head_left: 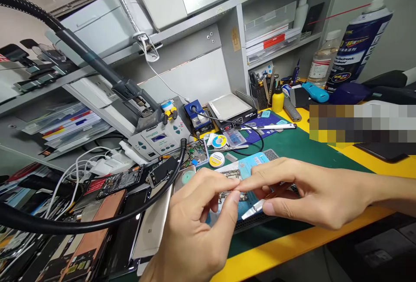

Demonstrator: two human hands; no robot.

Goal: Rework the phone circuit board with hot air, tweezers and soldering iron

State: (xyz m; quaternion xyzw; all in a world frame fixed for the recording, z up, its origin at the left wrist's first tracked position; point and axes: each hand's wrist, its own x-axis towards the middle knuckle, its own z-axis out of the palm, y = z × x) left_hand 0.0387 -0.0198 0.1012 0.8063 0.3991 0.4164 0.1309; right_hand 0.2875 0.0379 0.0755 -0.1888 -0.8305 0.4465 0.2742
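We find the left hand [191, 225] nearest the camera, its thumb and forefinger pinched nearly closed around the edge of a small circuit board [231, 189]. The board is held in the air between both hands, above a pale blue printed card [256, 163]. The right hand [312, 193] is curled and grips a flat metal blade [252, 209], whose tip points down and to the left, below the board. Its forefinger reaches across and touches the left forefinger at the board's upper edge. We cannot see the blade's handle behind the fingers.

Beneath the hands, a dark perforated metal tray [271, 154] lies on a green mat [312, 160], which covers a yellow surface [292, 244]. A black flexible hose [81, 225] crosses the left foreground, above stacked phone housings [151, 225]. Just beyond the hands are two round spools [216, 159] and a stripped phone frame [120, 182].

Farther back, we note a grey soldering station [159, 137], with a hot-air handle [130, 88] resting on a long arm, and a square heating plate [231, 106]. At the far right of the surface stand a metal pen holder with tools [261, 95], a yellow bottle [277, 99], a clear bottle [320, 63] and a blue spray can [357, 43]. Part of the right background is blurred and cannot be read.
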